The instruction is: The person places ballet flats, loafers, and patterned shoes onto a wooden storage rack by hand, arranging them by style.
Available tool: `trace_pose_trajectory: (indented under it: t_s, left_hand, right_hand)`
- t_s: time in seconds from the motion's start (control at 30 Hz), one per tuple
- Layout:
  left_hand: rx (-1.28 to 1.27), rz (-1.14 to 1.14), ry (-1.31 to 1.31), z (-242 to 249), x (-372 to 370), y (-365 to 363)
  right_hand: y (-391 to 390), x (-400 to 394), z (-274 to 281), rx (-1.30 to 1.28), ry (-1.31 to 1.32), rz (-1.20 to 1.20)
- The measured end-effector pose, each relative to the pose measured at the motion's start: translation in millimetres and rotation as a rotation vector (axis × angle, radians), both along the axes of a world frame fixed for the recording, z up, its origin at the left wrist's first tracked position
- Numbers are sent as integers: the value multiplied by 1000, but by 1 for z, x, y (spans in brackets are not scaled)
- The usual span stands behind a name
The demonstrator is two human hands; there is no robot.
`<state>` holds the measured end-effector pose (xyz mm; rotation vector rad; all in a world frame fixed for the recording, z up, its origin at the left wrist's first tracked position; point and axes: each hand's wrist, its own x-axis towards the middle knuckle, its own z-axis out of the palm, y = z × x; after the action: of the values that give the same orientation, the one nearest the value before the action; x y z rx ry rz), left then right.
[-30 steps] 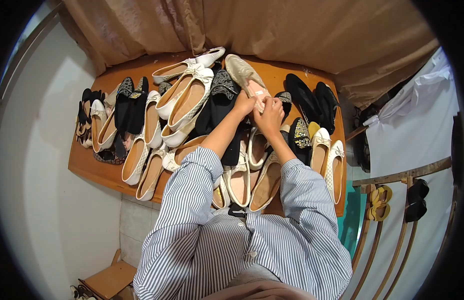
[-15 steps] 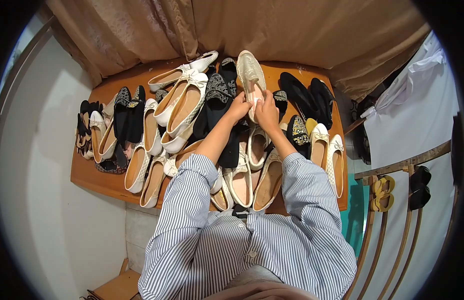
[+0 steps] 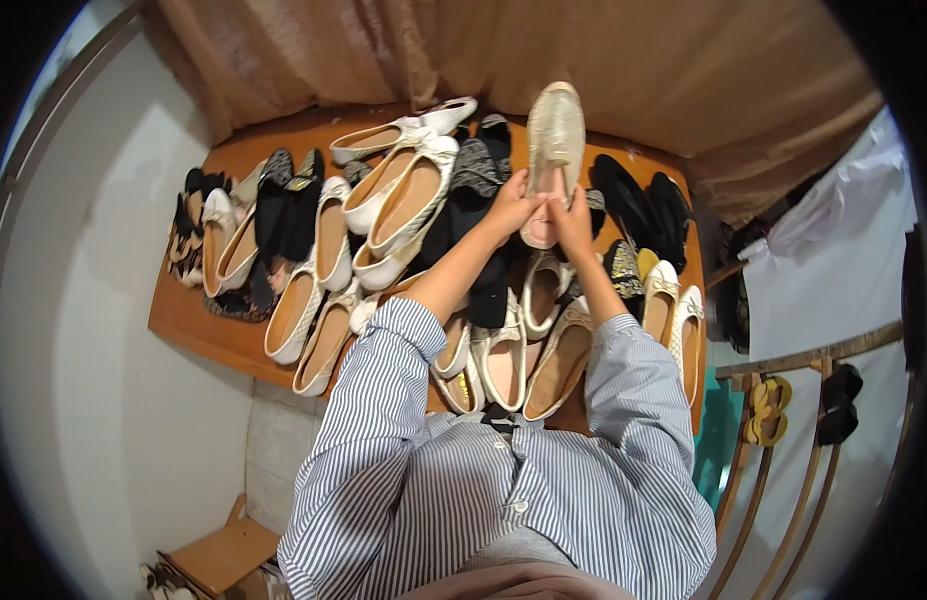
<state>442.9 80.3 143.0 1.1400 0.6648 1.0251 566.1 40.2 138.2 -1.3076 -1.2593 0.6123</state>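
Both of my hands grip one pale gold espadrille (image 3: 557, 125) with a light insole, held up above the shoes at the far side of the table, its toe pointing away. My left hand (image 3: 516, 208) closes on its left side near the heel. On the other side, my right hand (image 3: 574, 218) wraps the right edge, the two thumbs meeting over the opening. Just left of it lie black slip-ons with a patterned toe (image 3: 477, 165), and white flats (image 3: 416, 200) with bows. A white flat (image 3: 544, 290) sits below my hands.
The orange-brown table (image 3: 194, 335) carries many shoes, including black flats (image 3: 624, 200) at right and patterned slip-ons (image 3: 624, 270). A brown curtain (image 3: 634, 60) hangs behind. At right, a wooden rack holds yellow sandals (image 3: 769, 410) and black ones (image 3: 840, 405).
The espadrille has turned a little more upright and moved slightly further away in my hands. The whole view has shifted, so the table sits further right.
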Motion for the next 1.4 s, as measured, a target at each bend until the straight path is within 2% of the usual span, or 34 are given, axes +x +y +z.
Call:
trace_pose_trajectory:
  t_s: [0.1,0.13,0.23,0.33,0.37,0.43,0.47,0.5,0.53,0.6,0.63,0.7,0.8,0.83,0.9,0.97,1.03,1.1,1.13,1.2,1.23,1.27,1.33,1.37,1.4]
  left_hand:
    - [108,-5,67,16,-26,-6]
    - [197,26,71,18,-37,-7]
    - [237,91,161,29,-78,-16]
    - [307,243,149,27,-119,-27]
    - [319,287,192,25,-134,-29]
    - [358,369,280,16,-160,-31]
    - [345,402,349,24,-174,-38]
    - [333,431,417,30,-186,-44]
    - [361,441,294,29,-197,-45]
    - [430,512,266,31,-220,-44]
    - [501,575,229,32,-233,-44]
    - [370,499,376,32,-269,-46]
    - [298,417,429,18,-317,-42]
    - [382,474,511,1,-334,-36]
    - [510,555,691,-9,-364,-36]
    - [446,695,729,-11,-391,-42]
    - [487,961,960,-25,-419,-38]
    - [456,1096,1323,-19,-435,-38]
    - [406,1109,1412,-18,-443,-34]
    - [278,1084,1565,-23,-456,-29]
    - [204,1054,1627,-26,-463,-27]
    - [130,966,1642,-40,-472,-27]
    - [95,983,1673,-55,-477,-21]
    - [56,1000,1704,-52,-480,-21]
    - [-21,923,1703,-45,-483,-19]
  right_hand:
    - [9,-12,2,-70,206,144]
    - [11,-19,0,-66,204,175]
    - [9,-64,10,-90,348,175]
    - [13,-93,15,-173,285,259]
    - [8,-110,28,-102,428,315]
    - [5,-135,47,-78,366,379]
    - [6,-146,52,-126,243,381]
    - [5,-159,55,-133,249,392]
    - [5,-176,57,-108,207,375]
    - [6,-209,57,-51,121,334]
    - [5,-225,56,-52,119,337]
    - [10,-255,47,-86,179,372]
    - [14,-293,35,-203,316,403]
    - [10,-300,37,-279,311,399]
    - [20,-310,6,-220,250,380]
    - [22,-303,-14,-354,240,480]
    - [16,-301,-24,-334,217,466]
    - [14,-299,-35,-221,169,478]
    - [16,-293,-46,-205,175,497]
    - [5,-287,-30,-215,173,528]
    - [1,-282,-13,-472,229,532]
    - [1,-282,-11,-397,264,523]
    - [4,-282,-26,-269,360,519]
    - [5,-285,-25,-215,415,516]
    - [3,-287,-25,-211,557,537]
